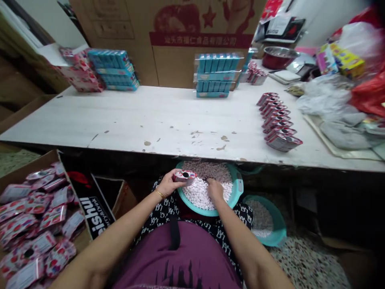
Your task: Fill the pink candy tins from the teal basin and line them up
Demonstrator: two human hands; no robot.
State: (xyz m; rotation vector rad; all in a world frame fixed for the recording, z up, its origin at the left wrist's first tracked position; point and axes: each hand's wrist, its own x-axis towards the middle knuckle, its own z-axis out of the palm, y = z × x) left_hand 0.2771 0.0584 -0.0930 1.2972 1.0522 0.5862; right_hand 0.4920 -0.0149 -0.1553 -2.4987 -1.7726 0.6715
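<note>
Over your lap, a teal basin (240,186) of white pieces (195,194) sits just short of the counter (135,120). Your left hand (166,185) has its grip closed around a small printed pouch (189,180), above the basin's left side; your right hand (215,190) dips among the pieces, its grip too hidden to tell wide from narrow. Lifting any out would likely call for gathered fingertips and a steady pouch. Farther off, similar pouches (284,142) line the counter's right side, with blue packs (212,76) beyond
</note>
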